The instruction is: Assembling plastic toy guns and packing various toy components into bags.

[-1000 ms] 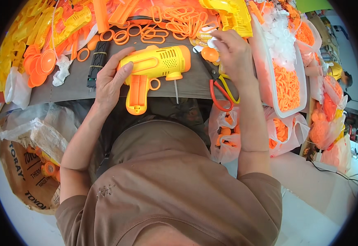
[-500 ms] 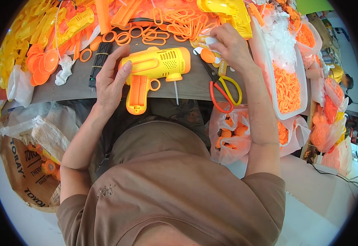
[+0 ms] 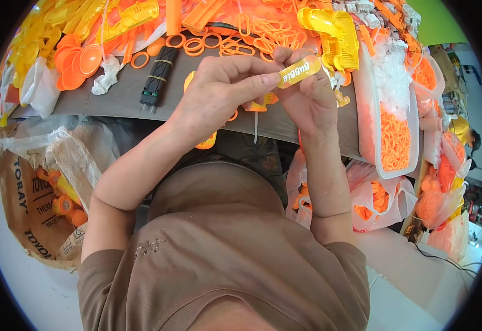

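Between my two hands, raised over the table's near edge, is a small yellow sticker with rounded ends and white lettering. My left hand pinches its left end between thumb and forefinger. The fingers of my right hand are at its right end and behind it. Below the hands lies a yellow and orange toy gun, mostly covered by my left hand; only its handle's end, a rim and a front piece show. The scissors are almost wholly hidden behind my right hand and wrist.
A black battery-like part with bands lies left of my left hand. Orange rings and yellow shells are heaped behind. At right stands a white bin of orange and clear parts. Bags hang below the table edge.
My left hand has left the toy gun and moved right to the sticker. My right hand has come up from the table's sticker pile with it. The view has shifted slightly.
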`<state>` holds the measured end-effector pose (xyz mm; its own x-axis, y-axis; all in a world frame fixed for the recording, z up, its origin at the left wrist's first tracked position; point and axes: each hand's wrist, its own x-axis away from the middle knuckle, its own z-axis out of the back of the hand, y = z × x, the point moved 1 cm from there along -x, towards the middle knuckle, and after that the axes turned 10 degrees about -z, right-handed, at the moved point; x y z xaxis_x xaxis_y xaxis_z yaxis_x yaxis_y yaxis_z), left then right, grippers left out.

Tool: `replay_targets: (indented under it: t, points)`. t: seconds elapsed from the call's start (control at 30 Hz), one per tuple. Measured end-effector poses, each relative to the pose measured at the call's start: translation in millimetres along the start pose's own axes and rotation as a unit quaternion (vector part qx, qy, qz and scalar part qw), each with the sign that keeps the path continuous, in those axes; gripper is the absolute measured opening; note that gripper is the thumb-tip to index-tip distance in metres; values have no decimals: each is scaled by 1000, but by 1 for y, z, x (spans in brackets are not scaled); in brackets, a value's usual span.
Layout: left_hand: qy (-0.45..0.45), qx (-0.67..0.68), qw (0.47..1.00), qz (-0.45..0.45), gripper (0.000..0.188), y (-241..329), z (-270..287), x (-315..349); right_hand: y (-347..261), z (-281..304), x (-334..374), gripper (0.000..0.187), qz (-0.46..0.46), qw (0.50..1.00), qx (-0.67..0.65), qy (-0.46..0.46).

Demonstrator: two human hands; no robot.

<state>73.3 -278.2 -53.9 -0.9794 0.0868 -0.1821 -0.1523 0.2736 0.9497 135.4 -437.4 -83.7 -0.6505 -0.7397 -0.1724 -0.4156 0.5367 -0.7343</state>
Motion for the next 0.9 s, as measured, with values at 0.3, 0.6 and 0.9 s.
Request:
replay_targets:
  t: [0.3, 0.6, 0.9]
  points:
    - [20, 42, 998, 44, 20, 0, 9, 5, -3, -3, 5, 30, -13, 994, 106, 38]
    - [-29, -157, 985, -71, 23, -8, 8, 31, -15, -52, 15, 8, -13, 822, 546, 162]
    - [39, -17, 999, 4, 12, -23, 8, 48, 14, -41, 36, 10, 34, 757, 621, 202]
